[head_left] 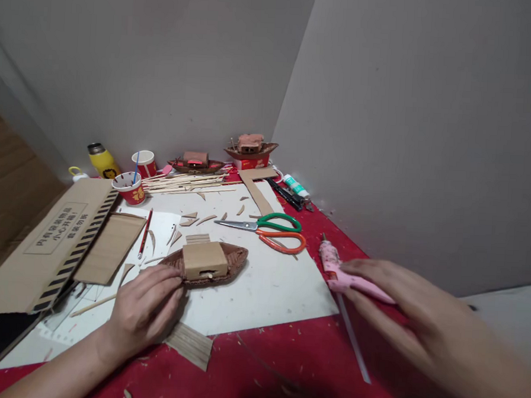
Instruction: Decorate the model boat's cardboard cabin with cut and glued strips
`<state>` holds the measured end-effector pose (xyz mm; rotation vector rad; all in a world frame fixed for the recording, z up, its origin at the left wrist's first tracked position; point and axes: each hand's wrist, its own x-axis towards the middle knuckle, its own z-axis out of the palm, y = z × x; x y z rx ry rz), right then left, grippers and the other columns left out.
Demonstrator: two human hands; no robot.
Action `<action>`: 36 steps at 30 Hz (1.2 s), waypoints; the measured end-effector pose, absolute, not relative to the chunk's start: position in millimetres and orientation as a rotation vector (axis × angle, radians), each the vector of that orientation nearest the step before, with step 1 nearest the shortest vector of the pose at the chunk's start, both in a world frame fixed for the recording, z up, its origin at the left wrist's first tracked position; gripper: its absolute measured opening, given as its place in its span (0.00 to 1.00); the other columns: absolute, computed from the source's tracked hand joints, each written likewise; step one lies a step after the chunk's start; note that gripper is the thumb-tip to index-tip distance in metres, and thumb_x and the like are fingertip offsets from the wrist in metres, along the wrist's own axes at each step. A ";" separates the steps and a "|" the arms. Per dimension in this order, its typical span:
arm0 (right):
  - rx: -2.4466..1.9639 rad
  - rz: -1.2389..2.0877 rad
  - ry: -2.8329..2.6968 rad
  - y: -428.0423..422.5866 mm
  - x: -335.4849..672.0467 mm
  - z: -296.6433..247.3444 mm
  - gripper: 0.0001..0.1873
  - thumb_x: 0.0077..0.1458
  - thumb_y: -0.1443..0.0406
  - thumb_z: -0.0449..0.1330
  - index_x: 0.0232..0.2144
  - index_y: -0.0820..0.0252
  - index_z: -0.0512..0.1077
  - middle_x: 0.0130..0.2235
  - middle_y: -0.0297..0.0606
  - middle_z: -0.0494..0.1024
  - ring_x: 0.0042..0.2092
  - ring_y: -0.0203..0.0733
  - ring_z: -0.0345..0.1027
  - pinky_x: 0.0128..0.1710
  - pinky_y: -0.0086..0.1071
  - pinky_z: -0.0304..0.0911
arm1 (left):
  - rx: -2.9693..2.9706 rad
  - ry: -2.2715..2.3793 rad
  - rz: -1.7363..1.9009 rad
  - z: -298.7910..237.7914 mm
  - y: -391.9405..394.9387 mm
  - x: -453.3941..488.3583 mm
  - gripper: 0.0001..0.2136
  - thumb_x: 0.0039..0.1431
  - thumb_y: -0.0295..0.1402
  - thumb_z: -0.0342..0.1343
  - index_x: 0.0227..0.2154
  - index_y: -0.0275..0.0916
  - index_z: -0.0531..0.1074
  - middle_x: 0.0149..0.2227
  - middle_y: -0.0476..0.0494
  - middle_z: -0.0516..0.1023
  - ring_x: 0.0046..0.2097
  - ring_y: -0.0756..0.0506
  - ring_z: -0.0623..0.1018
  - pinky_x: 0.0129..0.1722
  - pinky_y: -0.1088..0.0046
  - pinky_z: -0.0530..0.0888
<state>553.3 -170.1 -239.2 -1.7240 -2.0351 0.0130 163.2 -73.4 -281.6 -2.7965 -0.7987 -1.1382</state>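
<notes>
A brown model boat (pixel 238 258) with a cardboard cabin roof (pixel 205 260) sits on white paper. My left hand (pixel 146 305) grips its left end, fingers pressed together against the hull near the cabin. On the right, over the red cloth, is a pink glue gun (pixel 331 259) with a clear glue stick (pixel 353 340) trailing from it. My right hand (pixel 402 313) has thumb and fingers around the gun's handle. Scissors (pixel 268 227) with green and orange handles lie beyond the boat. Below my left hand rests a piece of corrugated cardboard (pixel 191 345).
Left are a cardboard box flap (pixel 45 235), a pencil (pixel 145 234) and paper cups (pixel 134 193). Wooden sticks (pixel 181 183), two finished-looking boats (pixel 250 146) and a yellow bottle (pixel 103 162) stand toward the wall (pixel 412 123). Cardboard scraps (pixel 206 218) lie scattered on the paper.
</notes>
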 end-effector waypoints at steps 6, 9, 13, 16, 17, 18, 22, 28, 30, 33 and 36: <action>-1.152 0.038 -2.285 -141.7 475.1 -195.0 0.11 0.63 0.67 0.54 0.47 0.50 0.70 0.44 0.40 0.80 0.48 0.47 0.73 0.49 0.41 0.69 | -2.686 -0.914 -1.239 -279.2 -74.1 159.7 0.17 0.54 0.20 0.58 0.47 0.40 0.71 0.45 0.37 0.79 0.48 0.40 0.77 0.49 0.58 0.75; -0.963 0.089 -2.400 -105.8 448.8 -189.0 0.12 0.64 0.67 0.53 0.48 0.60 0.72 0.46 0.46 0.78 0.49 0.46 0.71 0.48 0.40 0.68 | -2.660 -1.056 -1.263 -283.2 -72.7 159.8 0.18 0.56 0.23 0.57 0.50 0.41 0.68 0.53 0.34 0.74 0.56 0.37 0.73 0.55 0.52 0.71; -0.861 0.156 -2.576 -64.2 417.3 -189.9 0.14 0.63 0.64 0.56 0.47 0.66 0.74 0.46 0.50 0.77 0.48 0.48 0.68 0.49 0.43 0.65 | -2.758 -1.256 -1.214 -292.1 -71.2 158.0 0.27 0.59 0.30 0.57 0.60 0.41 0.59 0.60 0.31 0.68 0.61 0.36 0.69 0.58 0.52 0.70; -0.874 0.302 -2.767 -43.6 398.1 -189.2 0.17 0.60 0.61 0.60 0.49 0.64 0.73 0.44 0.48 0.77 0.47 0.49 0.67 0.47 0.43 0.63 | -2.870 -1.418 -1.163 -298.1 -72.4 155.2 0.36 0.60 0.35 0.58 0.67 0.43 0.46 0.64 0.32 0.64 0.62 0.37 0.68 0.59 0.53 0.69; -0.885 0.335 -2.811 -38.6 393.2 -188.9 0.19 0.59 0.60 0.62 0.50 0.64 0.72 0.43 0.48 0.77 0.47 0.50 0.66 0.46 0.42 0.64 | -2.908 -1.461 -1.149 -299.6 -73.2 154.5 0.38 0.60 0.36 0.57 0.68 0.44 0.43 0.65 0.32 0.62 0.63 0.37 0.67 0.60 0.53 0.68; -0.896 0.351 -2.842 -34.5 389.2 -188.8 0.22 0.58 0.60 0.63 0.52 0.63 0.71 0.43 0.48 0.76 0.46 0.50 0.66 0.45 0.42 0.64 | -2.939 -1.496 -1.140 -300.7 -74.0 153.9 0.39 0.60 0.37 0.57 0.68 0.45 0.40 0.66 0.33 0.60 0.64 0.38 0.66 0.61 0.53 0.67; -0.902 0.339 -2.909 -25.2 380.2 -190.4 0.27 0.56 0.58 0.64 0.56 0.63 0.67 0.41 0.47 0.73 0.43 0.49 0.66 0.39 0.38 0.63 | -3.025 -1.547 -1.145 -303.7 -75.6 153.4 0.40 0.61 0.37 0.56 0.68 0.48 0.37 0.68 0.36 0.55 0.66 0.39 0.62 0.63 0.55 0.64; -0.881 0.360 -2.947 -22.6 375.9 -190.0 0.23 0.57 0.62 0.63 0.53 0.63 0.68 0.35 0.41 0.72 0.38 0.45 0.64 0.36 0.34 0.60 | -3.059 -1.553 -1.171 -306.8 -72.5 152.7 0.38 0.63 0.35 0.55 0.68 0.49 0.37 0.68 0.38 0.56 0.66 0.40 0.62 0.63 0.56 0.64; -0.894 0.375 -2.943 -21.9 374.3 -189.5 0.23 0.57 0.62 0.64 0.53 0.63 0.68 0.35 0.41 0.72 0.37 0.45 0.65 0.36 0.33 0.60 | -3.057 -1.558 -1.164 -307.6 -71.4 153.0 0.37 0.63 0.35 0.54 0.68 0.50 0.39 0.67 0.38 0.58 0.65 0.40 0.64 0.62 0.57 0.65; -0.956 0.393 -2.940 -20.8 371.8 -191.1 0.25 0.55 0.62 0.65 0.53 0.63 0.68 0.35 0.42 0.72 0.37 0.45 0.66 0.35 0.34 0.61 | -3.055 -1.584 -1.169 -308.6 -70.2 154.1 0.37 0.62 0.35 0.55 0.68 0.49 0.39 0.67 0.37 0.60 0.64 0.40 0.65 0.61 0.57 0.67; -0.981 0.390 -2.933 -21.2 372.6 -193.4 0.26 0.56 0.61 0.65 0.54 0.62 0.67 0.36 0.43 0.73 0.38 0.47 0.67 0.36 0.36 0.63 | -3.050 -1.584 -1.176 -308.5 -69.5 155.0 0.38 0.62 0.36 0.55 0.68 0.47 0.40 0.66 0.36 0.60 0.64 0.39 0.66 0.61 0.56 0.67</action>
